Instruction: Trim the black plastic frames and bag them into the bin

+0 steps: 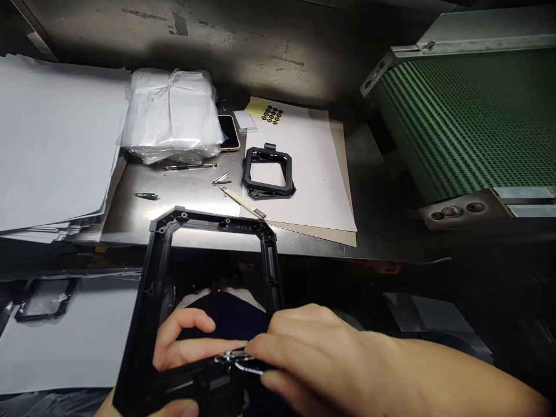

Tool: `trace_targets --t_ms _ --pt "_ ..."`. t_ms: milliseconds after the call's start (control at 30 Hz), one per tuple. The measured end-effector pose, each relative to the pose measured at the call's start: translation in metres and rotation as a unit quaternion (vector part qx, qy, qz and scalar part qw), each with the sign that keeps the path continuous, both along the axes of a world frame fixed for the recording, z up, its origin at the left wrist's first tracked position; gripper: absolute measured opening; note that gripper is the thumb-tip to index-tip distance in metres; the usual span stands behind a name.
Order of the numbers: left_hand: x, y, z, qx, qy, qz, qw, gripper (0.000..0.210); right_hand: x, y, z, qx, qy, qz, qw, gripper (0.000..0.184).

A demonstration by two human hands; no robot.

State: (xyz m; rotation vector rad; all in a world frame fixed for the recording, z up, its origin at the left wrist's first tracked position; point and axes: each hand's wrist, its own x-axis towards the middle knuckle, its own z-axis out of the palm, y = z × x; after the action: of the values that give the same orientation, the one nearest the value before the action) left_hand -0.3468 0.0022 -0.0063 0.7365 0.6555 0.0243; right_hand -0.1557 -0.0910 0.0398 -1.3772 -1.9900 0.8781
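Black plastic makes up the large frame that fills the lower middle of the head view, held up in front of the near edge of the table. The left hand is closed around its lower bar, with fingers showing through the opening and the thumb on the near side. The right hand pinches a small shiny metal clipper between thumb and fingers, its tip at the inner edge of that lower bar. The two hands are close together there; whether they touch cannot be told.

Behind, on the steel table, a white sheet of paper lies over a tan sheet. Smaller black frames rest stacked on the white paper, near a yellow sheet of round black stickers. A slim cutter lies across the paper's left edge, beside some small metal bits. Further left are a pen, a small dark piece, and a tied bundle of clear bags partly covering a phone. A tall stack of paper stands at far left; a green conveyor belt occupies the upper right.
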Motion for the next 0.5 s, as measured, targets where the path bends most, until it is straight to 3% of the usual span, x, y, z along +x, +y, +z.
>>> trace_targets --t_ms 100,167,367,500 --pt "0.002 0.0 0.0 -0.017 -0.018 0.005 1.0 0.042 0.007 0.001 -0.002 -0.024 0.124 -0.076 0.989 0.016" --pt "0.004 -0.001 0.001 -0.048 -0.023 0.02 0.998 0.042 0.01 0.001 -0.002 -0.037 0.108 -0.109 0.987 0.015" --pt "0.01 0.0 0.005 -0.068 0.028 0.044 0.996 0.044 0.006 0.003 -0.001 -0.02 0.032 -0.008 0.999 0.013" --pt "0.013 0.002 0.005 -0.058 0.018 0.043 0.997 0.04 0.002 0.003 -0.003 -0.02 -0.014 -0.005 1.0 0.018"
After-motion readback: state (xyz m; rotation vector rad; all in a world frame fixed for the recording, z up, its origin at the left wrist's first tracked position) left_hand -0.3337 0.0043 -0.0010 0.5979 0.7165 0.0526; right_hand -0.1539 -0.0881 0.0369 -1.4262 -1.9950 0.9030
